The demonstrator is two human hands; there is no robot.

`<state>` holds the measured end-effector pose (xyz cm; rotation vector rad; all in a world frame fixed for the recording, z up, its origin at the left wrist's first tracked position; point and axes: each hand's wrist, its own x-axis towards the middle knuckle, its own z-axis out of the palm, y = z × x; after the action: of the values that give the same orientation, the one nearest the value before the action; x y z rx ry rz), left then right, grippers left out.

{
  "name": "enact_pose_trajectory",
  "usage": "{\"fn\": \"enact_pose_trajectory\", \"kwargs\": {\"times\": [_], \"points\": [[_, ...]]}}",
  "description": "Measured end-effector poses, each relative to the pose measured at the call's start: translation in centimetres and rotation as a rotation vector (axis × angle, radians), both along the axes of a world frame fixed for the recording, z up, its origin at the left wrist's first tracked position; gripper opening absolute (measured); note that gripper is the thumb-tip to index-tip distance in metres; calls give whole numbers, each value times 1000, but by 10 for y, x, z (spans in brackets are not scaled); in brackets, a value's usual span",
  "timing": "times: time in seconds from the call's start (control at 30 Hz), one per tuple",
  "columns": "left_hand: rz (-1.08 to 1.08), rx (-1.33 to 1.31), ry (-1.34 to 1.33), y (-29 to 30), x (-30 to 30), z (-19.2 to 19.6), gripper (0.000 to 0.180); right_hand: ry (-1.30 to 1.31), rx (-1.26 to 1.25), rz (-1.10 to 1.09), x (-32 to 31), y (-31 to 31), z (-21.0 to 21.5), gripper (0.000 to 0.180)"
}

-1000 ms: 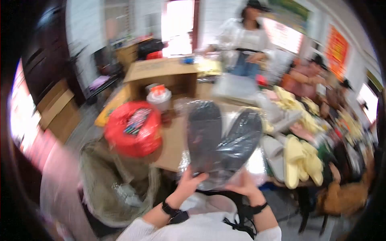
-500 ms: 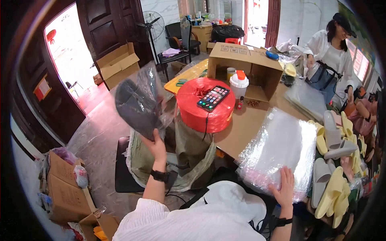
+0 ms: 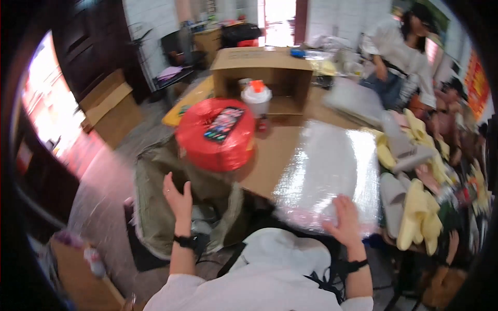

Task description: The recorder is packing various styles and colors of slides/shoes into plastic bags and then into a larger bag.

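Note:
My left hand [image 3: 179,199] is open with nothing in it, held over the mouth of a large olive-green woven sack [image 3: 155,179]. Down in the sack its contents are mostly in shadow. My right hand [image 3: 344,220] lies with fingers extended on the near right part of a stack of clear plastic bags [image 3: 332,166] on the cardboard-covered table. Beyond the sack sits a big red roll of plastic twine [image 3: 215,153], with a phone [image 3: 224,124], screen lit, on top. The picture is somewhat blurred.
A cardboard box [image 3: 262,58] lies on its side behind a white tub [image 3: 256,98] with a red lid. Yellow and grey slippers [image 3: 415,215] are heaped at right. A person [image 3: 402,57] works at the far right. Another carton [image 3: 111,106] stands by the door.
The dark slippers in a clear bag have left my left hand and are no longer in sight. That hand has lowered to the sack. The view has turned right.

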<state>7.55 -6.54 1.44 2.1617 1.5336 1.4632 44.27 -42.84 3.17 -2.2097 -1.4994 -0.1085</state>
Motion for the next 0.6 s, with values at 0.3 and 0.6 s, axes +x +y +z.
{"fn": "enact_pose_trajectory", "kwargs": {"times": [0.3,0.6], "points": [[-1296,91,311,-146,210,66,45,-28,-53,-63,1,1,-13,86],[-1320,2,427,-151,256,3,52,-94,504,-484,40,-75,30,45]]}}
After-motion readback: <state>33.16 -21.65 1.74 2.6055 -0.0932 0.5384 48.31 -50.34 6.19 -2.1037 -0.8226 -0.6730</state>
